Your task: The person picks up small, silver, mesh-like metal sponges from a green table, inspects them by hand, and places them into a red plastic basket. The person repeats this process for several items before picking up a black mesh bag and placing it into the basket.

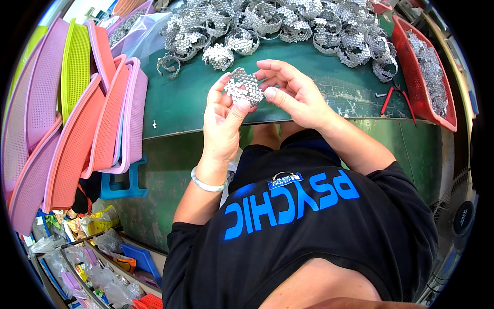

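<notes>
Just above the near edge of a green table (185,114), your left hand (222,116) pinches a curled grey mesh piece (244,88) between thumb and fingers. Your right hand (303,100) curves beside it, thumb and forefinger spread apart; whether its fingertips touch cannot be told. Bold blue lettering (289,202) runs upside down across your black shirt (314,239), beside a small printed blue patch (284,181). Beyond lies a heap of grey mesh (267,20). Rightward are red-handled pliers (387,102), a red basket (446,114) and a fan hub (463,218) with tiny pale writing.
</notes>
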The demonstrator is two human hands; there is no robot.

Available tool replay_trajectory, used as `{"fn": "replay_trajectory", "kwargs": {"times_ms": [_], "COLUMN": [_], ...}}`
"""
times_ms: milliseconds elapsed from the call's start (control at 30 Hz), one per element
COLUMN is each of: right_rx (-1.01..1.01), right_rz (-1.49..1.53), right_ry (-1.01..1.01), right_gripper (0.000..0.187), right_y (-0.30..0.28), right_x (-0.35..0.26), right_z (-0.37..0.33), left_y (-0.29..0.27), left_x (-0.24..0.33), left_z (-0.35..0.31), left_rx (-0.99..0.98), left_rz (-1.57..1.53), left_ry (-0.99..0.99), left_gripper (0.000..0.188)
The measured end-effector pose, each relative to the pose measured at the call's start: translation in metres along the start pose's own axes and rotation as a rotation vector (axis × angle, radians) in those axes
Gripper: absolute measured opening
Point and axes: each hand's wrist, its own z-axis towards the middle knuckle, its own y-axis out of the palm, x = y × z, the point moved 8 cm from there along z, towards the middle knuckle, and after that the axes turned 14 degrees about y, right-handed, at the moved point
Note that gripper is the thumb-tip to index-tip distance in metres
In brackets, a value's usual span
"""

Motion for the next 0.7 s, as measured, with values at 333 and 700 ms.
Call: {"fn": "replay_trajectory", "kwargs": {"times_ms": [333,700], "right_rx": [0.021,0.046], "right_rz": [-0.03,-0.113], "right_ry": [0.004,0.014], "right_gripper": [0.048,0.055], "right_y": [-0.0002,0.0006], "right_x": [0.0002,-0.0027], "right_z": [-0.0007,-0.0014], "left_y": [-0.0031,-0.0026], "left_x": [-0.0054,-0.0076], "left_z": [-0.0029,-0.005], "left_rx": [0.058,0.069], "left_rz": [-0.108,-0.141], "left_ry": [-0.093,-0.128], "left_gripper": [0.05,0.048]}}
